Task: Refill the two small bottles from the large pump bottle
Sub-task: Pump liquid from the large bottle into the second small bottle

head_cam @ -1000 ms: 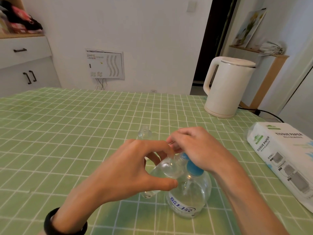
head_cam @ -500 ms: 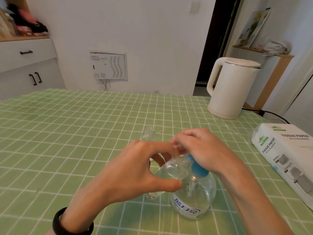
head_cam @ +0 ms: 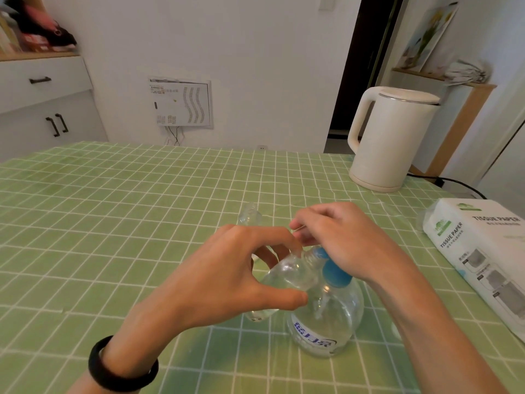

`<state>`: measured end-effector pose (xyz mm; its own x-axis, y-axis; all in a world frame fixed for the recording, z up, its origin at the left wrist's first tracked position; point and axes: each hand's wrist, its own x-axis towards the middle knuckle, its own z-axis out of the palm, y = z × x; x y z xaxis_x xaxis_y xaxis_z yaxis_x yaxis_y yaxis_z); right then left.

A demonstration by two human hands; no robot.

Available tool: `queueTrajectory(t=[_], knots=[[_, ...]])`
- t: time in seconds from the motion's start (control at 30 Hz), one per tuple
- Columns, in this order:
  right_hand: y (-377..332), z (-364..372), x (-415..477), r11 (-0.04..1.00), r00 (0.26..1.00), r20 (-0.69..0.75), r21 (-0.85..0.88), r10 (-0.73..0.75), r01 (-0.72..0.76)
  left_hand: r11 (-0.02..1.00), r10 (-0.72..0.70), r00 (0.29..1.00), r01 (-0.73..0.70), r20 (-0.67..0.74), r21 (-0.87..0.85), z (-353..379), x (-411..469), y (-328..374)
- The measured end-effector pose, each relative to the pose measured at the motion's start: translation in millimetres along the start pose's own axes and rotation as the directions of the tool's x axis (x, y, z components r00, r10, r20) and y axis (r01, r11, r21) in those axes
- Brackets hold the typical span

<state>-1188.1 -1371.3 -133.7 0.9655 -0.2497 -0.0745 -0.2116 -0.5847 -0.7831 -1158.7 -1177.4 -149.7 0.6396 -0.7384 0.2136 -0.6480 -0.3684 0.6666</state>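
Left hand: the left hand (head_cam: 227,274) grips a small clear bottle (head_cam: 287,275), with the thumb under its body and the forefinger curled over its shoulder; a black wristband (head_cam: 122,368) sits on this wrist.
Right hand: the right hand (head_cam: 341,240) lies on top of the blue pump head (head_cam: 332,270), fingers bent down round it and fingertips close to the left forefinger.
Held bottle: tilted, base pointing near-left and neck raised to the right, its mouth right at the pump head; whether they touch cannot be told.
Large pump bottle: the large pump bottle (head_cam: 326,317) stands upright on the table near the middle, clear with blue lettering on its near side, just right of the held bottle.
Second small bottle: another clear small bottle (head_cam: 249,216) stands beyond the left hand, apart from both hands and partly hidden by them.
Table: a green checked cloth (head_cam: 113,209) covers it.
Far right: a white kettle (head_cam: 392,140) with its handle turned left.
Right edge: a pack of tissue paper (head_cam: 483,251) lies flat, well apart from the bottles.
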Motion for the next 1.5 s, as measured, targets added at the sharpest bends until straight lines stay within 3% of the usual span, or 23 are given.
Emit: queueTrajectory(t=[0.2,0.57,0.8,1.07,1.23,1.4,1.5], knots=[[1,2,2,1.000,0.998,0.055,-0.005,0.019,-0.019,1.000,0.009,1.000,-0.009,0.004,0.012,0,0,-1],[3,0,2,0.999,1.000,-0.014,0.024,-0.025,0.026,0.999,0.002,1.000,-0.002,-0.004,-0.035,2,1,-1],[2,1,2,1.000,0.998,0.059,0.023,0.010,-0.012,0.999,0.002,1.000,-0.002,0.003,-0.036,5,1,-4],[0,0,-2,0.975,0.998,-0.011,0.216,-0.059,0.060,0.999,0.026,0.999,-0.027,-0.025,-0.046,2,1,-5],[6,-6,-15,0.896,0.995,-0.031,0.434,-0.090,0.094,0.999,0.013,1.000,-0.014,-0.018,-0.048,3,1,-5],[34,0,-37,0.918,0.989,-0.110,0.372,-0.102,0.136,0.999,0.028,1.000,-0.028,0.005,-0.018,5,3,-7],[50,17,-48,0.879,0.980,-0.172,0.446,-0.102,0.170,0.999,0.041,0.999,-0.041,0.006,-0.028,6,2,-5]])
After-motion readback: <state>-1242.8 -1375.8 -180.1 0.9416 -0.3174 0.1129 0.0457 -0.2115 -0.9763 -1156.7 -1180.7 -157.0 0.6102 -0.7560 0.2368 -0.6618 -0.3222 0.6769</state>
